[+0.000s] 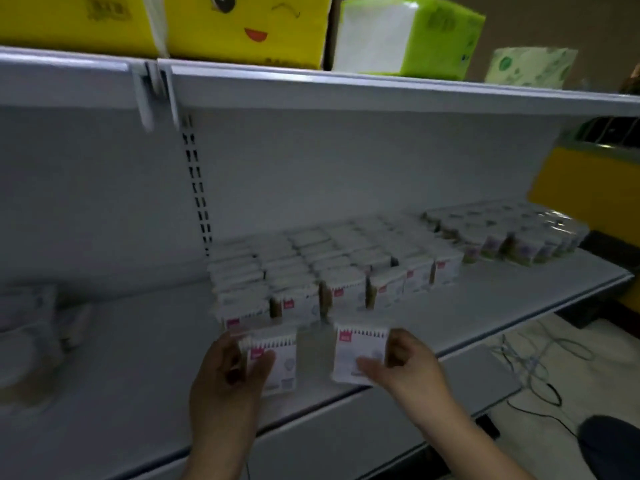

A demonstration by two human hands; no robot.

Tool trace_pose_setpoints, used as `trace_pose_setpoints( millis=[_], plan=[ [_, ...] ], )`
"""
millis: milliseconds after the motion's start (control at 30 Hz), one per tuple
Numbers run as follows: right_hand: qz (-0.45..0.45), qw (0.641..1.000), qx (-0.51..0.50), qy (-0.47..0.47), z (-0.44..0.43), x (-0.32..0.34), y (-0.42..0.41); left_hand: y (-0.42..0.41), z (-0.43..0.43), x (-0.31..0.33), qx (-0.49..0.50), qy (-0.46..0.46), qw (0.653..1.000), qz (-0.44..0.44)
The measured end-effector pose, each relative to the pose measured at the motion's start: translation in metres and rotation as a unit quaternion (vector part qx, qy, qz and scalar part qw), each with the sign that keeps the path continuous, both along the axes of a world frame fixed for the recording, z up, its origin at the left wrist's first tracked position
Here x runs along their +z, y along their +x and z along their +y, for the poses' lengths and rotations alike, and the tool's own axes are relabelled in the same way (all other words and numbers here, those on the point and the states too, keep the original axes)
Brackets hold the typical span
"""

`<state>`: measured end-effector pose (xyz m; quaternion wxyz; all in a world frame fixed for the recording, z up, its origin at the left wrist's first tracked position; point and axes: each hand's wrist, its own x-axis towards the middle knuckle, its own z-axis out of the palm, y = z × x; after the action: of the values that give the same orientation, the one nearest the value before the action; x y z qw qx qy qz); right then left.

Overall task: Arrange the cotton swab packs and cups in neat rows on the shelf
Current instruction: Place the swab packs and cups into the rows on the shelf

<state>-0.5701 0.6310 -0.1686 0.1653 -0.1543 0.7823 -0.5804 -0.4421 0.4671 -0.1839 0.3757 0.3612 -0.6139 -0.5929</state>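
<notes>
My left hand (230, 367) grips a white cotton swab pack (280, 358) with a pink label, held upright near the shelf's front. My right hand (401, 362) pinches a second white swab pack (356, 348) by its right side and lower edge. Both packs sit just in front of several rows of matching swab packs (325, 271) standing on the grey shelf (138, 358). Further right along the shelf stand rows of plastic-wrapped packs (512, 233) with purple and green print. The view is blurred.
Blurred wrapped items (38, 327) lie at the shelf's left end. Yellow tissue packs (242, 26), a green tissue pack (408, 36) and another pale one (530, 65) sit on the upper shelf. Cables (533, 362) lie on the floor at the right, near a yellow cabinet (588, 188).
</notes>
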Motion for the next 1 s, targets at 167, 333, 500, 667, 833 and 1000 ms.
trace_pose_setpoints(
  millis=[167, 333, 500, 667, 833, 1000],
  plan=[
    [0.105, 0.987, 0.071, 0.103, -0.041, -0.001, -0.02, -0.009, -0.017, -0.016, 0.055, -0.048, 0.997, -0.013],
    [0.134, 0.973, 0.145, 0.118, -0.073, -0.009, -0.035, -0.022, -0.023, -0.021, 0.079, -0.108, 0.989, -0.061],
    [0.172, 0.969, 0.159, 0.082, -0.077, -0.022, -0.043, -0.031, -0.011, -0.014, 0.049, -0.101, 0.989, -0.101],
    [0.196, 0.967, 0.159, 0.04, -0.077, -0.029, -0.047, -0.026, -0.008, -0.011, 0.012, -0.104, 0.985, -0.136],
    [0.175, 0.97, 0.17, 0.008, -0.073, -0.027, -0.046, -0.025, -0.008, -0.013, 0.014, -0.084, 0.984, -0.158],
    [0.174, 0.976, 0.127, -0.014, -0.061, -0.02, -0.041, -0.021, -0.007, -0.01, 0.019, -0.072, 0.984, -0.16]
  ],
)
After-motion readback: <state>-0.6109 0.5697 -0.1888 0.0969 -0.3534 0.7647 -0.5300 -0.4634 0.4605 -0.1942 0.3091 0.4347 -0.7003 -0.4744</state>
